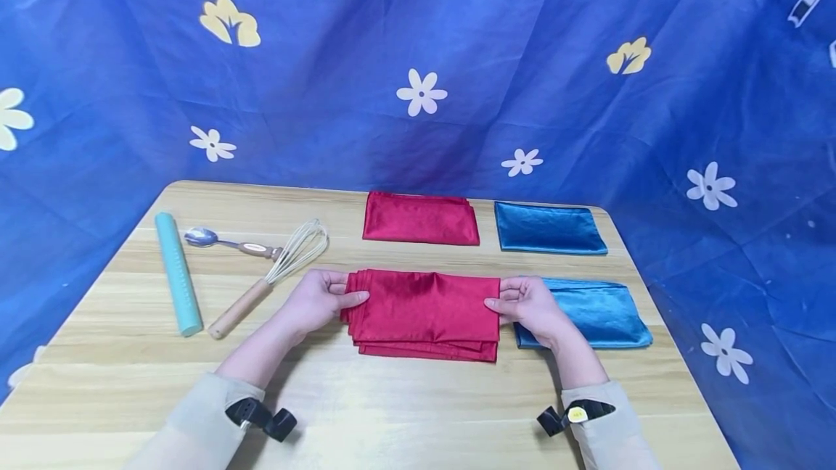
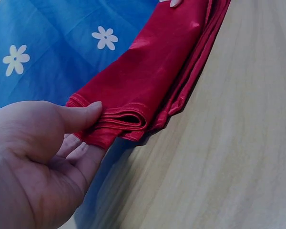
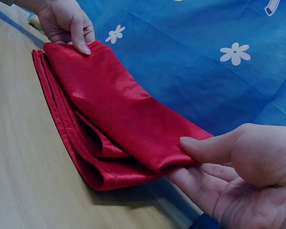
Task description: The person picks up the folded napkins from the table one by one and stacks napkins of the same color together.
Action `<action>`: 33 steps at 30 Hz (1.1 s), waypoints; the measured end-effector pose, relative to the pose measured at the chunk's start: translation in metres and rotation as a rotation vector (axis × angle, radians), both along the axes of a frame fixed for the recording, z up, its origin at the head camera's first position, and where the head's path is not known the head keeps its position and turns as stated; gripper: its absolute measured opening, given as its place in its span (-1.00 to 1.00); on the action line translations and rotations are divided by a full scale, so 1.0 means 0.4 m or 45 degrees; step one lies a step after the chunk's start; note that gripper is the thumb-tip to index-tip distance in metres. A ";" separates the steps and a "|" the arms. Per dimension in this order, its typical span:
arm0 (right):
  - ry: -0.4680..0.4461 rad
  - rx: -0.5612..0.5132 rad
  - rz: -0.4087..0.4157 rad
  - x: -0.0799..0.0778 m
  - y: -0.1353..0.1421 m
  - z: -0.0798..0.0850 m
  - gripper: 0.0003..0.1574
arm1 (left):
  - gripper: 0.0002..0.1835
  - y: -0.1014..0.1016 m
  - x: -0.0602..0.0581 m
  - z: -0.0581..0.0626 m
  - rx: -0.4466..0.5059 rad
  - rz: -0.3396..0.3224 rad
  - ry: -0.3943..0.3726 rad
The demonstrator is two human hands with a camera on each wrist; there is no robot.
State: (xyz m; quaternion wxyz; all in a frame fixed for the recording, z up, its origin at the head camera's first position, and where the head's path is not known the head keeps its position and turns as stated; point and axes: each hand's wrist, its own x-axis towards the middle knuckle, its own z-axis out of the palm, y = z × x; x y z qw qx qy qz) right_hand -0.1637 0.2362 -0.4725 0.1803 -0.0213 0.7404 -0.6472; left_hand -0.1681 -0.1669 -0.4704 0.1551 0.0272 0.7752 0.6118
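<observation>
Left hand [image 1: 318,303] at nine o'clock and right hand [image 1: 534,307] at three pinch the nearer folded red satiny cloth [image 1: 427,310], thumbs on top.

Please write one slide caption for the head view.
Left grip and right grip hold a folded red cloth by opposite ends.

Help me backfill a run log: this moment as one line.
Left hand: pinches front red cloth, left end; right hand: pinches right end; state: folded; behind: rear red cloth; left: whisk
</observation>
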 end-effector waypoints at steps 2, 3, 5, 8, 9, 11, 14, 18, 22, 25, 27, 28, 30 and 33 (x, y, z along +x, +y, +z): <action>0.011 0.001 -0.006 -0.001 0.000 0.004 -0.61 | -0.74 -0.001 0.000 0.006 0.019 0.002 -0.012; 0.008 0.000 -0.016 -0.002 0.000 0.007 -0.61 | -0.74 -0.001 0.000 0.008 0.029 0.003 -0.017; 0.006 -0.010 -0.021 -0.004 0.000 0.012 -0.61 | -0.73 -0.003 -0.002 0.014 0.038 0.006 -0.026; -0.023 -0.039 -0.048 -0.007 -0.002 0.020 -0.65 | -0.73 -0.004 -0.004 0.020 0.038 0.009 -0.029; -0.036 -0.044 -0.061 -0.007 -0.002 0.023 -0.67 | -0.73 -0.005 -0.005 0.021 0.034 0.005 -0.025; -0.054 -0.059 -0.080 -0.009 -0.003 0.027 -0.69 | -0.74 -0.005 -0.007 0.025 0.033 -0.002 -0.016; -0.060 -0.071 -0.092 -0.011 -0.003 0.034 -0.70 | -0.73 -0.005 -0.012 0.034 0.034 -0.010 -0.016; -0.053 -0.067 -0.104 -0.018 -0.001 0.047 -0.70 | -0.70 -0.006 -0.021 0.049 0.032 -0.017 -0.011; -0.047 -0.058 -0.116 -0.029 -0.002 0.063 -0.72 | -0.72 -0.008 -0.029 0.062 0.010 -0.005 0.003; -0.035 -0.073 -0.119 -0.038 -0.003 0.079 -0.71 | -0.70 -0.010 -0.038 0.072 0.029 0.002 -0.002; -0.016 -0.078 -0.121 -0.044 -0.003 0.090 -0.68 | -0.68 -0.012 -0.044 0.080 0.061 -0.003 -0.009; -0.007 -0.080 -0.124 -0.048 -0.003 0.094 -0.66 | -0.66 -0.013 -0.048 0.085 0.074 -0.004 -0.015; 0.012 -0.076 -0.123 -0.055 -0.002 0.103 -0.61 | -0.65 -0.014 -0.055 0.093 0.086 -0.004 -0.016; 0.027 -0.071 -0.131 -0.069 -0.002 0.113 -0.58 | -0.64 -0.017 -0.065 0.105 0.088 -0.004 -0.022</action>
